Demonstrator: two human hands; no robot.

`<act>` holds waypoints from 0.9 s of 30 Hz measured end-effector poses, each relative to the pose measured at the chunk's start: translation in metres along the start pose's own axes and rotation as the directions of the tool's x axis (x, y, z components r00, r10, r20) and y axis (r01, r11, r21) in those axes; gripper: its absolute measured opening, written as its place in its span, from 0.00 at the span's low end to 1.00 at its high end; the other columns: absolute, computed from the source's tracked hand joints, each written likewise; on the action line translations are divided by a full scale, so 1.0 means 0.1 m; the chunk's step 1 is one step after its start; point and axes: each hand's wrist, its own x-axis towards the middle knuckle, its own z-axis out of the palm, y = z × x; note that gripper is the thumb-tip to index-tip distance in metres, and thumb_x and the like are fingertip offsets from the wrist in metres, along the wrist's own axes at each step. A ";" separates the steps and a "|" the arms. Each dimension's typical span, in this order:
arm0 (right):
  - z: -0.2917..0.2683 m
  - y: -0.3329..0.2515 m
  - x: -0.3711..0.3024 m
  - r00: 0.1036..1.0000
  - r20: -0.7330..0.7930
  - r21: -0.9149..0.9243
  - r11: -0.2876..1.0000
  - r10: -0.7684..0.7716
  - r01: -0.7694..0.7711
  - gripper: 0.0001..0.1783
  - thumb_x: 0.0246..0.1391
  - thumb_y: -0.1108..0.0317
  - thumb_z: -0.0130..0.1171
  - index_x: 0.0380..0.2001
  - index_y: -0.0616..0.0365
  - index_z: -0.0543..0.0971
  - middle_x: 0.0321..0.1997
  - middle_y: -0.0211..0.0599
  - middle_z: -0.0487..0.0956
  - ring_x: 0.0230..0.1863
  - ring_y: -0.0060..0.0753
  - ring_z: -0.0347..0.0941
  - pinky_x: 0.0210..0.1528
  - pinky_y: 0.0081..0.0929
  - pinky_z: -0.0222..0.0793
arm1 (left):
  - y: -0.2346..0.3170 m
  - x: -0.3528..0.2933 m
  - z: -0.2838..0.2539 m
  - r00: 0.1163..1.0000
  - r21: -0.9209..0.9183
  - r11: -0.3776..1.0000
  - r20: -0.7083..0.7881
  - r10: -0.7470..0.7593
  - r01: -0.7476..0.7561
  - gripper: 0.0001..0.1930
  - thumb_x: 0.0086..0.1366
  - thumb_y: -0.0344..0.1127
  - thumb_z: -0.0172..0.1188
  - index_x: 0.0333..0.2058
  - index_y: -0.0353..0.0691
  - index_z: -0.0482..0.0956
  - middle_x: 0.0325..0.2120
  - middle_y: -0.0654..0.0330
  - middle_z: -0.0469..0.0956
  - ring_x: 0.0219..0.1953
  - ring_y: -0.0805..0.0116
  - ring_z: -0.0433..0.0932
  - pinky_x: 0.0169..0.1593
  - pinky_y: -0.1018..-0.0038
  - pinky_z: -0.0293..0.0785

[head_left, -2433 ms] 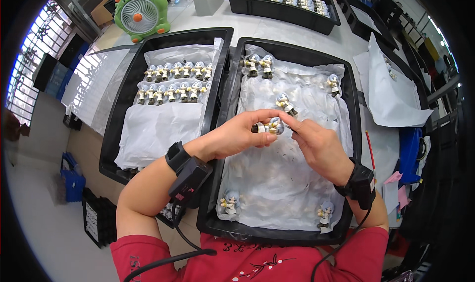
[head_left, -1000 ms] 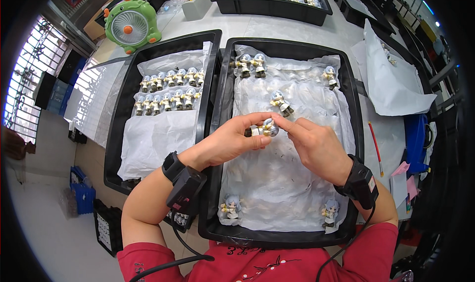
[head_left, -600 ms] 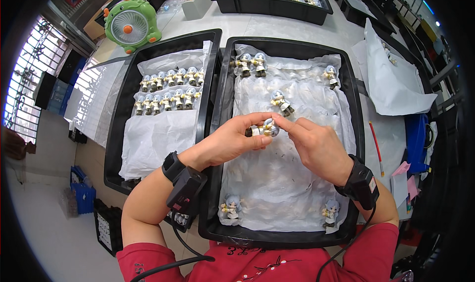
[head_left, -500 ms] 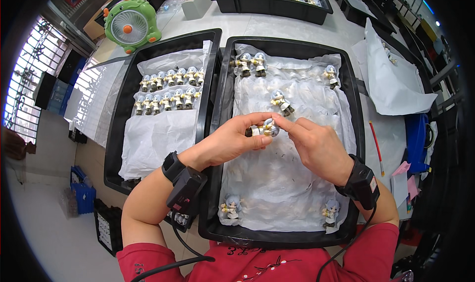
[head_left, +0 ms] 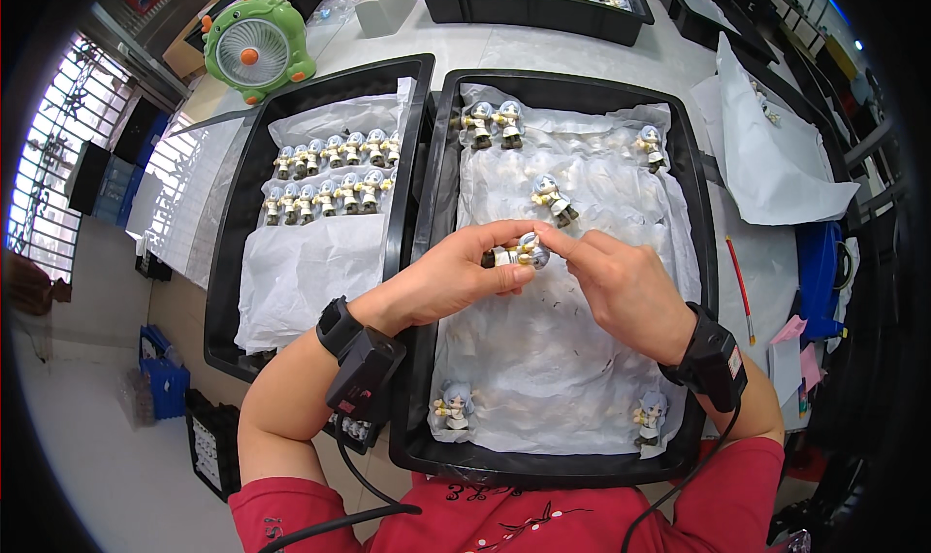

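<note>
Over the middle of the right-hand black tray (head_left: pixel 700 213), lined with crinkled white wrap, the left hand (head_left: pixel 454 275) is pinching a small grey-haired figurine (head_left: pixel 516 252) sideways between thumb and fingers, while the right hand (head_left: pixel 621 283) is closing its thumb and forefinger on the figurine's head end, the other fingers curled in. Holding it level above the liner seems to be keeping both ends reachable and giving any dropped piece a soft landing. Loose figurines are lying around the tray's margins: a pair (head_left: pixel 493 123) at the far left corner, one (head_left: pixel 649 147) at the far right, one (head_left: pixel 553 200) just beyond the fingers, and one in each near corner (head_left: pixel 454 406) (head_left: pixel 648 418), leaving the centre of the liner open under the hands. In the left-hand tray (head_left: pixel 229 262), two neat rows of figurines (head_left: pixel 332 172) are standing near the far end, with bare wrap lying free nearer the person. The raised tray walls are touching between the two trays, so any crossing calls for a lift over them. A green desk fan (head_left: pixel 256 48) is sitting on the tabletop (head_left: pixel 543 50) beyond, well apart, beside a third tray (head_left: pixel 531 5).
</note>
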 end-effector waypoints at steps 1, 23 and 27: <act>0.00 0.00 0.00 1.000 0.006 -0.007 1.000 0.001 -0.001 0.31 0.44 0.80 0.51 0.55 0.51 0.70 0.28 0.38 0.72 0.25 0.43 0.74 0.27 0.35 0.72 | 0.01 0.00 0.00 1.000 0.000 1.000 -0.001 0.000 0.000 0.28 0.63 0.34 0.60 0.61 0.38 0.63 0.41 0.70 0.73 0.39 0.84 0.70 0.45 0.84 0.70; -0.03 0.04 0.01 1.000 0.007 0.049 0.999 0.003 -0.003 0.26 0.46 0.79 0.52 0.52 0.53 0.72 0.28 0.40 0.74 0.26 0.45 0.75 0.27 0.37 0.72 | 0.08 -0.02 0.06 0.992 -0.013 0.999 -0.121 -0.035 0.034 0.18 0.62 0.35 0.61 0.49 0.36 0.71 0.38 0.63 0.75 0.36 0.78 0.74 0.43 0.80 0.73; -0.05 0.03 0.03 1.000 -0.023 0.122 0.993 -0.004 0.006 0.24 0.48 0.79 0.52 0.52 0.53 0.72 0.29 0.40 0.74 0.28 0.46 0.74 0.29 0.36 0.71 | 0.09 -0.01 -0.02 0.988 -0.163 0.986 -0.143 -0.048 0.025 0.19 0.60 0.35 0.64 0.48 0.38 0.70 0.35 0.64 0.75 0.34 0.76 0.75 0.42 0.79 0.74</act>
